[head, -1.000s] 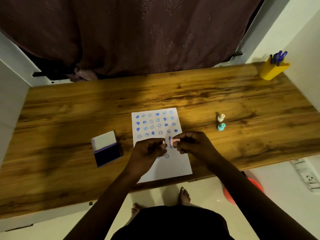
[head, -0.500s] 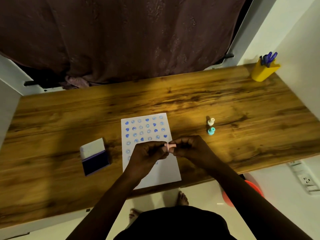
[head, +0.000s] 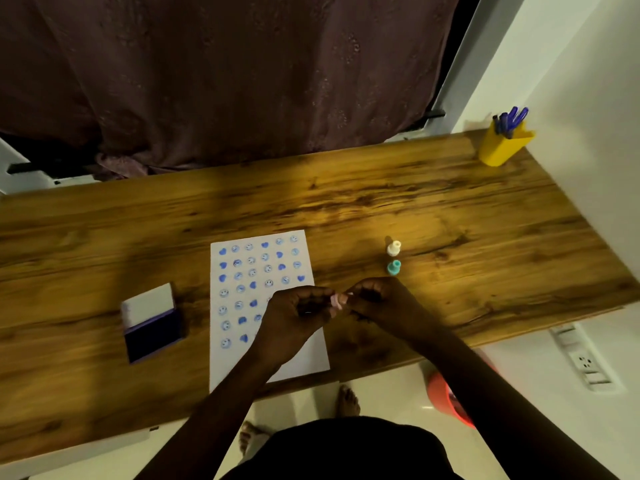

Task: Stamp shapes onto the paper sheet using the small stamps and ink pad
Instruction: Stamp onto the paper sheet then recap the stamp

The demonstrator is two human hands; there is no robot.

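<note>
Both hands, left (head: 294, 320) and right (head: 384, 306), pinched together on a pink stamp (head: 336, 301) above the sheet (head: 304, 358) at the worktop's (head: 450, 220) near edge. Open ink pad (head: 154, 332) left of the sheet. Blue pens (head: 512, 118) upright in a yellow cup (head: 502, 148), far right corner.

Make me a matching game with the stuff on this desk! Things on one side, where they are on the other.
Things:
1. ink pad
2. pink stamp
3. teal stamp
4. pen holder

Places:
A. far right corner of the desk
B. held between both hands
C. left of the paper
D. standing right of the paper, beside a white stamp

Pairs: 1-C, 2-B, 3-D, 4-A
</note>
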